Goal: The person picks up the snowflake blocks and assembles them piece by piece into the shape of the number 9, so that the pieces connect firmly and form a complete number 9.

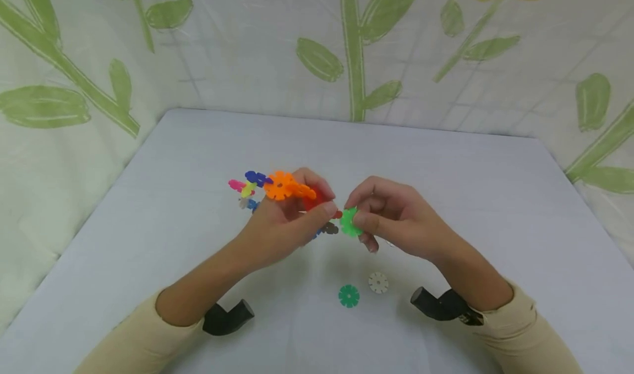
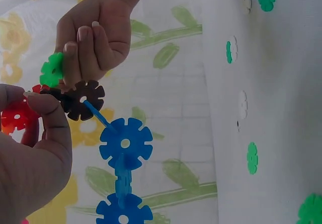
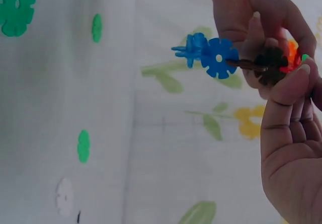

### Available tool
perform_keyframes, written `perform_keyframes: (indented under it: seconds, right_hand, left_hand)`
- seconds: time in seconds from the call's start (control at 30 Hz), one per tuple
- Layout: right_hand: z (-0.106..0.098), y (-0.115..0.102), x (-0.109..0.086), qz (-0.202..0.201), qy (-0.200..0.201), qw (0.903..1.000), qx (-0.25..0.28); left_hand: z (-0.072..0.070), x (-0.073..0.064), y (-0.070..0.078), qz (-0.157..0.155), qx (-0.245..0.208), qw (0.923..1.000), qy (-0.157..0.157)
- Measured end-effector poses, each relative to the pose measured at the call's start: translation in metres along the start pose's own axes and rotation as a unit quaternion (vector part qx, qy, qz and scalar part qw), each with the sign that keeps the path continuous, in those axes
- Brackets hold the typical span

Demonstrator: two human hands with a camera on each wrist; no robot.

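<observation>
My left hand (image 1: 277, 228) holds a chain of notched plastic snowflake discs by its red disc (image 1: 313, 199). Orange discs (image 1: 280, 185), then dark blue, yellow and pink ones, loop out to the left in the head view. In the left wrist view a brown disc (image 2: 85, 100) and several blue discs (image 2: 126, 143) hang from the chain. My right hand (image 1: 403, 217) pinches a light green snowflake disc (image 1: 350, 222) between thumb and fingers. That disc is close to the chain's red end; whether they touch I cannot tell.
On the white-covered table (image 1: 218, 143) lie a loose green disc (image 1: 349, 296) and a white disc (image 1: 378, 282), nearer to me. More green and white discs show in the wrist views. Behind the table hangs a leaf-patterned curtain (image 1: 247, 60).
</observation>
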State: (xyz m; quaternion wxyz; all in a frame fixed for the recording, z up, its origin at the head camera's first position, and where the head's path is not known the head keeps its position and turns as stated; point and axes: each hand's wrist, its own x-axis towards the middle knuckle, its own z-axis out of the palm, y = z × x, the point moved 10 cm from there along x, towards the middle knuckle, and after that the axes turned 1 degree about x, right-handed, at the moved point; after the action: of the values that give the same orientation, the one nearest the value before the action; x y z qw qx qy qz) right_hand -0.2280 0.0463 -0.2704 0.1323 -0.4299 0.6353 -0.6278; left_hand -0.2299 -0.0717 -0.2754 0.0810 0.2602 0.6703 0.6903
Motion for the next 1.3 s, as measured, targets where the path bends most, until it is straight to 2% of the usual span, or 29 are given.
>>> perform_keyframes:
  seconds: [0.17, 0.3, 0.43, 0.63, 0.8, 1.0, 1.17, 1.3]
  right_hand:
    - [0.002, -0.001, 0.0, -0.003, 0.0, 1.0, 0.005]
    - [0.002, -0.003, -0.001, 0.001, 0.008, 1.0, -0.001]
    - [-0.001, -0.004, -0.001, 0.01, 0.034, 0.9991, -0.023]
    - [-0.001, -0.007, -0.002, 0.005, 0.062, 0.9973, -0.04]
    - [-0.002, -0.003, -0.004, 0.031, 0.075, 0.9954, -0.051]
    - [-0.002, 0.002, -0.004, 0.06, 0.075, 0.9947, -0.038]
    - [-0.001, 0.001, -0.003, 0.037, 0.107, 0.9933, -0.019]
    - [-0.003, 0.001, -0.002, 0.02, 0.14, 0.9899, 0.013]
  left_hand:
    - [0.008, 0.0, 0.001, 0.02, -0.013, 0.9995, -0.021]
    - [0.013, -0.002, -0.003, 0.009, -0.002, 0.9994, -0.033]
    - [0.014, -0.003, -0.004, 0.008, 0.028, 0.999, -0.033]
    - [0.016, -0.003, -0.003, 0.032, 0.026, 0.9988, -0.026]
    - [0.019, -0.003, -0.009, 0.023, 0.043, 0.9982, -0.036]
    - [0.021, -0.003, -0.011, 0.022, 0.07, 0.9961, -0.049]
    - [0.019, -0.001, -0.009, 0.032, 0.075, 0.9956, -0.047]
    - [0.014, 0.002, -0.007, 0.035, 0.045, 0.9976, -0.038]
